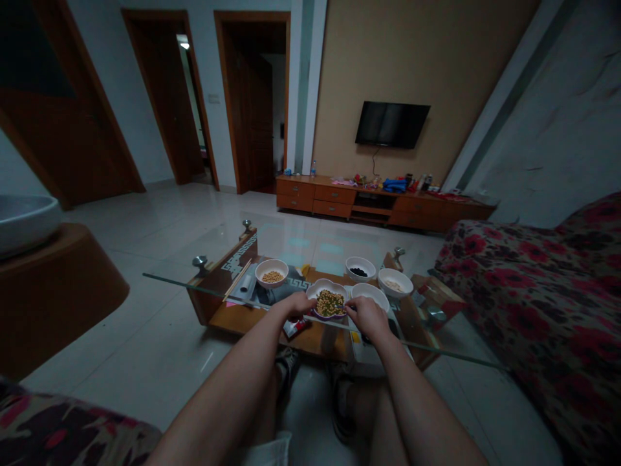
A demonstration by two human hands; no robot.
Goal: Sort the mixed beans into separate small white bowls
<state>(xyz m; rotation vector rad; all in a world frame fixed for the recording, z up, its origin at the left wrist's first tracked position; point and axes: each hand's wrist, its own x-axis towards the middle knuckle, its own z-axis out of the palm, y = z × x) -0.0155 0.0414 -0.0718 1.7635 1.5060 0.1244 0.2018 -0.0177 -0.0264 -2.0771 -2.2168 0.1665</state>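
Observation:
A flower-shaped bowl [330, 290] full of mixed yellow and green beans sits near the front edge of a glass coffee table [179, 275]. My left hand [297, 304] rests against the bowl's left rim with its fingers curled. At the bowl's right rim, my right hand [365, 316] has its fingertips pinched together; whether they hold a bean is too small to tell. Around it stand a white bowl of yellow beans [272, 272], a white bowl of black beans [359, 268], a white bowl with pale beans [394, 282], and another white bowl [371, 292] behind my right hand.
A floral sofa [538, 291] runs along the right. A wooden TV cabinet [349, 197] with a wall television [391, 124] stands at the far wall. A round wooden stand with a basin [29, 223] is at the left. My legs and feet are under the table.

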